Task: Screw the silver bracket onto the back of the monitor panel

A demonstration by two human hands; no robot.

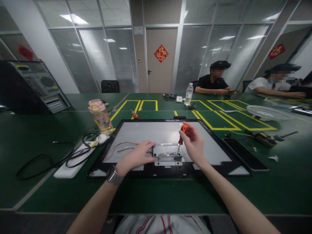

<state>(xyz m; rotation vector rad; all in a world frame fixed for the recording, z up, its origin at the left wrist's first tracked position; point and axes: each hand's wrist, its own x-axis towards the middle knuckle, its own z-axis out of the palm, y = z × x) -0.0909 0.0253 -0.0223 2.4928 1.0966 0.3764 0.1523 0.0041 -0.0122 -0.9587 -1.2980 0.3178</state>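
Note:
A flat display panel [148, 130] with a black frame lies face down, it seems, on the green table before me. On its lower middle sits a metal bracket [168, 162] with a row of connectors. My right hand [193, 143] grips an orange and black screwdriver [184, 129], its shaft slanting down to the bracket's right side. Whether the tip sits in a screw is too small to tell. My left hand [136, 154] rests at the bracket's left edge, thumb and fingers apart, steadying nothing I can see enclosed. Thin wires [126, 146] run leftward from the bracket.
Left of the panel are a white power strip [73, 162] with black cable and a pink-lidded bottle [99, 117]. To the right lies a black phone [245, 154]. Behind stand a water bottle [188, 94] and a red screwdriver [134, 114]. Two people sit at the far right.

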